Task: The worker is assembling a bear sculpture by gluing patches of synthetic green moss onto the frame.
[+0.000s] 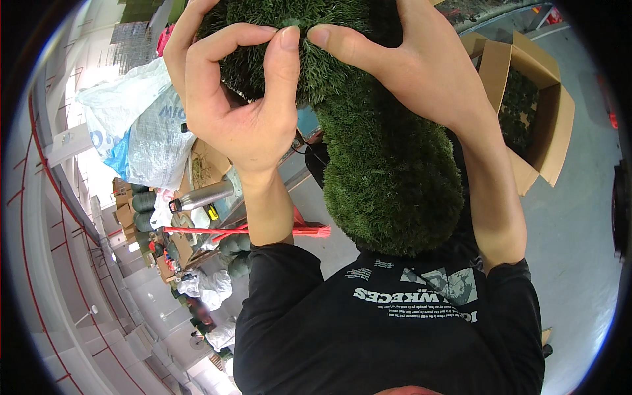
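The roll of green artificial turf (388, 171) hung in front of the person's chest, its rounded lower end just above the black shirt (388, 329), its upper part running out of the top of the view. Both hands worked at that upper part. The left hand (240, 99) lay against the left side of the roll, fingers curled and thumb raised, pinching a tuft of the pile. The right hand (415, 59) came over from the right side, its thumb tip meeting the left thumb on the same spot of turf, its other fingers bent over the top and hidden there. So the turf sat between the two hands and below them, gripped at the pile only.

Further off, an open cardboard box (533, 118) with more green material inside stood on the grey floor (579, 250) to the right. To the left lay a white and blue plastic sack (141, 125), a metal tube (204, 195) and a red rod (230, 231).
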Tool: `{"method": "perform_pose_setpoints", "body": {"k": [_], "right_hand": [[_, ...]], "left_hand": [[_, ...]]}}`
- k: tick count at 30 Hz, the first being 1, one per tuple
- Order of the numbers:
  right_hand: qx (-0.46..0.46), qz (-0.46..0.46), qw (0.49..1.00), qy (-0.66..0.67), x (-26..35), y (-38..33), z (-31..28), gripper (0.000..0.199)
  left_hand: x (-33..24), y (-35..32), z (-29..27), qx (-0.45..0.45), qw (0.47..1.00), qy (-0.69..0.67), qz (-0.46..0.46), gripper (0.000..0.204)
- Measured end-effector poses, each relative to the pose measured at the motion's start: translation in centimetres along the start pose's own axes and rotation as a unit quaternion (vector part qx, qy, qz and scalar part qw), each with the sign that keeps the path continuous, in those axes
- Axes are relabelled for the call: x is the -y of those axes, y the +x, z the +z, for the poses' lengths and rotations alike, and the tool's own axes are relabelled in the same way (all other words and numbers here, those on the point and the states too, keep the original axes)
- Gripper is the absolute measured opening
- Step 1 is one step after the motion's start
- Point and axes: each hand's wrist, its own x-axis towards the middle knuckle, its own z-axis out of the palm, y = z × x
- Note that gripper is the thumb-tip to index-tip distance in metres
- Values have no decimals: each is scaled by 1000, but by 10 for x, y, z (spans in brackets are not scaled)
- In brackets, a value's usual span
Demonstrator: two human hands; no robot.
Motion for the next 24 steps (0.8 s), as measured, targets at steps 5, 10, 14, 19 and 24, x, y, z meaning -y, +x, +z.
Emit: {"method": "perform_pose_setpoints", "body": {"k": [5, 10, 14, 19, 24], "right_hand": [[8, -12, 998, 57, -15, -1, 0, 95], [27, 4, 999, 27, -36, 8, 6, 92], [6, -46, 998, 35, -38, 7, 8, 89], [6, -78, 994, 80, -28, 2, 2, 86], [73, -7, 995, 69, 19, 3, -17, 75]], "left_hand": [[-6, 2, 8, -31, 996, -79, -17, 16], [-10, 8, 10, -3, 999, 1, 43, 18], [9, 13, -10, 73, 961, 211, 163, 24], [-9, 14, -1, 76, 990, 113, 46, 25], [-10, 10, -4, 63, 994, 92, -11, 25]]}}
